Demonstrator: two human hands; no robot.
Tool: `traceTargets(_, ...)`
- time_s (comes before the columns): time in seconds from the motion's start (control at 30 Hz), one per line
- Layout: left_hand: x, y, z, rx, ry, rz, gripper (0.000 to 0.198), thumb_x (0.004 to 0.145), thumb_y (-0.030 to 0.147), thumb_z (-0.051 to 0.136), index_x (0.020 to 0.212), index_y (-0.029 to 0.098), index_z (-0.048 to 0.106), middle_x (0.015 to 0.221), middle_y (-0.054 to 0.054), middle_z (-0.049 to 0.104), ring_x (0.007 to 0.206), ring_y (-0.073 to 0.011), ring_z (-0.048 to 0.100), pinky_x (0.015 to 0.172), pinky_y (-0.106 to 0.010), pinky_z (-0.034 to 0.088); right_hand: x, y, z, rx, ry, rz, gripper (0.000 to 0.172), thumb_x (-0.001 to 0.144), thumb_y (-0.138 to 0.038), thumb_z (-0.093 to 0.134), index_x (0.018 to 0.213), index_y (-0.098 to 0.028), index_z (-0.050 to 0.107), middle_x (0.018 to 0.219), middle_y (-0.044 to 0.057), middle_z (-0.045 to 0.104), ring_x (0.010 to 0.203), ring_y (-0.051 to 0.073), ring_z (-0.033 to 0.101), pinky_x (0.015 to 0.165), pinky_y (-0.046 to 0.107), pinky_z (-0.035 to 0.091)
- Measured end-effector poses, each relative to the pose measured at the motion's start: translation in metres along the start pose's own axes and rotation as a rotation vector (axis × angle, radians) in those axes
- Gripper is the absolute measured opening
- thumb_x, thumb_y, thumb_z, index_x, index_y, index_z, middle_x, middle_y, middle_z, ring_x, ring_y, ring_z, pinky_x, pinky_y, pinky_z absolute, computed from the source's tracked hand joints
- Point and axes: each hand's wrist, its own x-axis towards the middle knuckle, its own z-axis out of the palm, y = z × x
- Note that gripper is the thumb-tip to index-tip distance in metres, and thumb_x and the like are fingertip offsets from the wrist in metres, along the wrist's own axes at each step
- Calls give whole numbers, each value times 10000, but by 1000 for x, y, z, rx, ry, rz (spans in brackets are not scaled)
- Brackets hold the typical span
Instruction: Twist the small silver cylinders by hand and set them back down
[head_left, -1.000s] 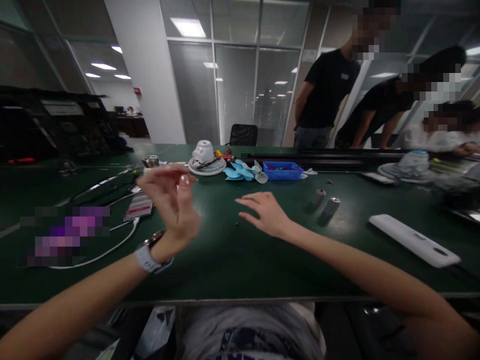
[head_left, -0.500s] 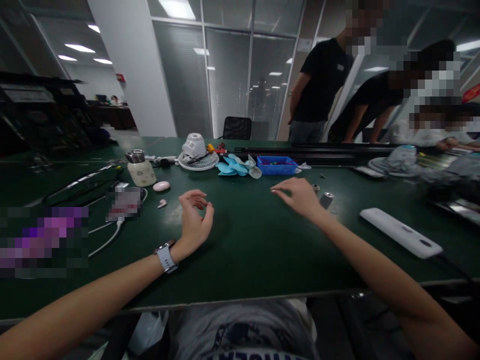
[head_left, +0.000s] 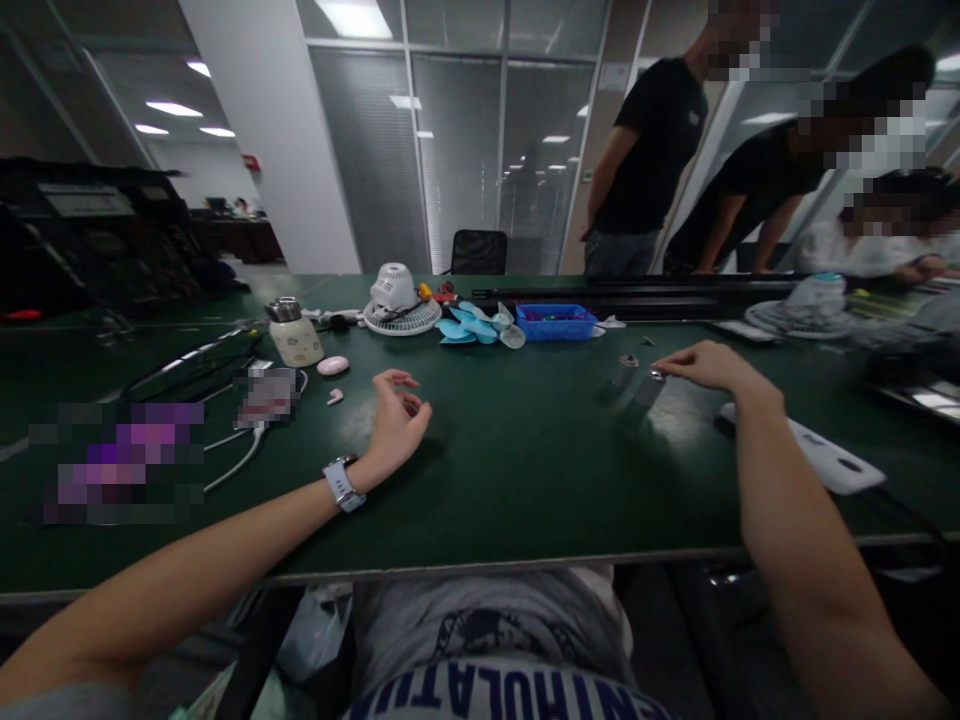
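My left hand (head_left: 400, 425) rests its edge near the table, fingers loosely curled and thumb apart, with nothing in it. A watch with a pale band (head_left: 344, 486) is on that wrist. At the right, my right hand (head_left: 712, 368) reaches with thumb and fingers pinched at the top of a small grey cylinder with a silver end (head_left: 648, 390). A second small cylinder (head_left: 625, 370) stands just left of it. To the left of my left hand lie a pink earbud (head_left: 334, 397) and a pink oval case (head_left: 333, 366).
On the green table (head_left: 510, 490) are a cream bottle (head_left: 295, 340), a white fan part (head_left: 394, 290), blue fan blades (head_left: 474, 326), a blue basket (head_left: 555, 322) and a white power strip (head_left: 840, 460). A phone-like item (head_left: 266, 398) has a cable. People stand and sit behind at right.
My right hand has moved right, from left of the cylinders to the top of the grey one. My left hand stays curled in about the same place. The view has shifted slightly.
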Motion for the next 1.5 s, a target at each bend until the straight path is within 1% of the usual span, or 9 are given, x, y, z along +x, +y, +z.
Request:
traceTargets(0.1,-2,2,0,-20,-22,-8,487,698,131,632,1062,232,326,1054,-24,472,646,-74,558,553,-237,448,-1,-3,-3,53,-191,78,335,795,-462,640,984,-225,782,933,104,747,781,186,660,707,299,439)
traceTargets(0.17,-2,3,-1,-15,-31,-21,485,698,136,636,1060,229,327,1050,-24,476,645,-77,561,554,-240,452,-2,-6,-6,62,-210,88,340,800,-457,636,995,-219,780,963,106,744,833,196,664,741,302,439)
traceTargets(0.43,-3,6,-3,24,-72,-64,469,715,154,627,1063,230,321,1052,-26,485,663,-90,578,557,-249,461,-5,-7,-10,57,-223,96,342,814,-452,625,999,-210,782,949,102,747,821,200,663,741,300,443)
traceTargets(0.7,-4,10,-3,30,-87,-82,467,710,165,632,1053,225,322,1052,-31,489,669,-94,574,567,-257,468,-3,-12,-6,4,-243,117,409,857,-476,574,1117,-208,741,1063,109,725,949,242,652,790,312,438)
traceTargets(0.87,-5,12,-2,56,-119,-98,457,726,178,614,1058,226,303,1066,-32,483,679,-97,573,588,-269,482,-1,-30,-1,-79,-182,212,616,853,-694,416,1236,-282,668,1135,95,700,1030,310,634,789,360,464)
traceTargets(1.03,-4,13,-1,68,-126,-98,455,727,171,608,1056,227,299,1062,-32,481,678,-99,573,583,-269,481,3,-57,16,-159,-131,242,723,807,-746,421,1309,-259,606,1176,119,678,1065,329,622,829,409,479)
traceTargets(1.17,-4,14,0,60,-129,-106,440,726,175,609,1041,223,307,1055,-29,485,672,-94,569,585,-266,475,9,-73,30,-252,-120,273,598,825,-650,511,1253,-255,646,1184,126,672,1076,318,621,857,409,457)
traceTargets(1.33,-5,7,1,66,-143,-81,438,740,185,602,1071,223,318,1070,-29,491,684,-94,576,597,-266,481,12,-75,34,-315,-36,262,417,835,-524,588,1108,-241,726,1056,123,716,1009,300,646,845,406,434)
traceTargets(1.5,-4,6,5,77,-134,-61,422,755,180,594,1082,218,329,1080,-34,498,693,-93,575,596,-256,476,11,-89,34,-304,-18,124,384,814,-512,621,1022,-219,758,951,108,740,955,287,659,844,391,421)
